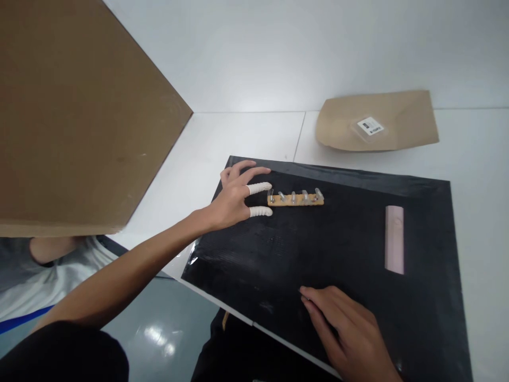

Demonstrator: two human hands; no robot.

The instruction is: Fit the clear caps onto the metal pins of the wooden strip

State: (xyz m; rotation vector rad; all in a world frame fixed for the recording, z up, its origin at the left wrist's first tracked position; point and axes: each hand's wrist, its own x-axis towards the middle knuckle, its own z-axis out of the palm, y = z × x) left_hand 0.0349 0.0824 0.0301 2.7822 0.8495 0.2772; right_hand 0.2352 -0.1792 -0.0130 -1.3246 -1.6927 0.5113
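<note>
My left hand (234, 200) is open, with white finger cots on its thumb and index finger. Those two fingertips are apart, one on each side of the left end of a short yellowish strip (296, 201). Several clear, narrow plastic pieces with small metal bits stand tilted along this strip, which lies on a black mat (318, 244). Nearer the front edge, my right hand (353, 329) is closed in a pinch of thumb and index finger. A tiny dark bit shows at its fingertips, too small to name.
A pinkish, bevelled block (394, 240) lies on the right of the mat. Behind the mat, a brown paper bag (413, 119) with a label leans near the white wall. A large brown board (87, 106) rises at the left, with another person's sleeve (16, 265) below it.
</note>
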